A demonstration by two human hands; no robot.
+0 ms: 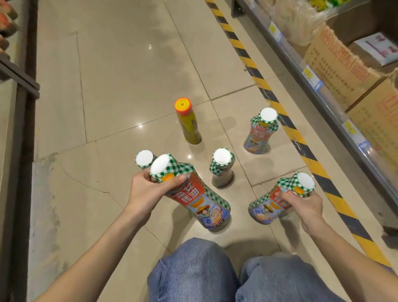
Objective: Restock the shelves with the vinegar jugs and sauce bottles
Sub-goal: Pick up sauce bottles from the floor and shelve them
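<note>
Take the mid bottle [222,167] as the clock's hub: it stands upright on the tiled floor [119,73] with a white cap and a green-check collar.

The left hand [153,191] is at 8 o'clock, its fingers and thumb curled tight round the neck of the left bottle [205,205]. That bottle lies at 7 o'clock and is tilted, with its cap toward 10 and its base toward 5. The base is low by the floor, but I cannot tell whether it touches. Just behind that hand, at 9 o'clock, a rear bottle [144,158] shows little more than its white cap.

The right hand [306,207] is at 4 o'clock and wraps the neck of the right bottle [265,207] from above, fingers closed on it. This bottle leans too, cap toward 2 o'clock and base toward 8. The two held bottles are apart, with bare tile between them.

At 2 o'clock a far bottle [260,133] of the same kind stands upright, near the black-and-yellow tape [239,48] that runs along the floor. At 11 o'clock stands a yellow bottle [188,123] with an orange cap, alone and well apart from the rest.

At 6 o'clock are the person's knees [192,279] in blue jeans.

Beyond the tape — from 1 to 4 o'clock — the right shelf [306,69] holds cardboard boxes [344,65] and clear bags. A left shelf [0,62] sits at 10 o'clock, its goods blurred.
</note>
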